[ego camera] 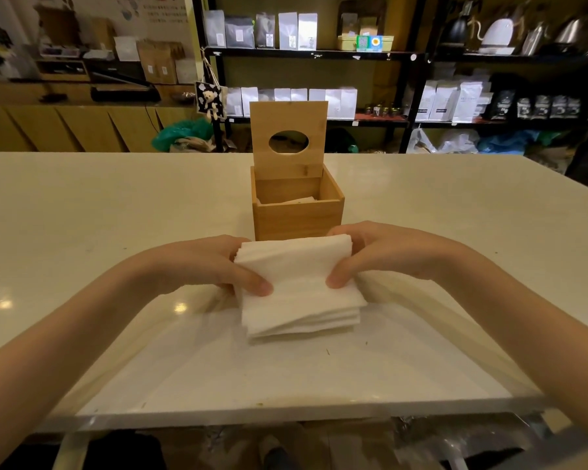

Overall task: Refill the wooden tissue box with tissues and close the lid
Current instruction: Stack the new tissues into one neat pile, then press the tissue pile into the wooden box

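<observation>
Now both hands grip the tissue stack (seemingly lifted) before the wooden box.

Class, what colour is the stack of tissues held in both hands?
White; the stack of tissues shows clearly in the head view.

Fingers hidden behind tissue stack — forearms cropped.

The one camera sits on my head, looking forward and down across the white table, close over my hands, far shelves beyond.
</observation>
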### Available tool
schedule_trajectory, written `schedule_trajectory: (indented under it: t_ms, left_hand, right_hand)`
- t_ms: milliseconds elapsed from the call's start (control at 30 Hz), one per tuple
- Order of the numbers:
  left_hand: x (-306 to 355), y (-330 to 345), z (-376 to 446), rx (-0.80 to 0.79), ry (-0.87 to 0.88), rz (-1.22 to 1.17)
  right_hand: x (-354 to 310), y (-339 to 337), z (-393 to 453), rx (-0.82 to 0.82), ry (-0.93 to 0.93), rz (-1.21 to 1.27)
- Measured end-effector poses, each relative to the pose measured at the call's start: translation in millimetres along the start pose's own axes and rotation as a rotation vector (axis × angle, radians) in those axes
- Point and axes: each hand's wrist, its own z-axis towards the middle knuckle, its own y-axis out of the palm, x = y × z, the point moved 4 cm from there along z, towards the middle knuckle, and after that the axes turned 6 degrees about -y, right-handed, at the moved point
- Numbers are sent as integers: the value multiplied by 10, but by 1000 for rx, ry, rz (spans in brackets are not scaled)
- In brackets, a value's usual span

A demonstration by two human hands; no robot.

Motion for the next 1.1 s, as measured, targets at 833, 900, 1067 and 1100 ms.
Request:
schedule_trajectory:
  t_ms: [833,900,1067,1100]
  left_hand:
    - [515,-887,267,443,21,-535]
    - [502,-920,378,488,-26,-490]
    - [498,-1001,531,566,-39,-427]
    - [497,-1002,559,561,-27,-418]
  right_hand:
    - [-281,-1005,507,286,37,391]
    - [-221,-1036,599,304,63,356]
    - [-106,-1106,773,342,116,325]
    - [-92,-1116,799,358,123,294]
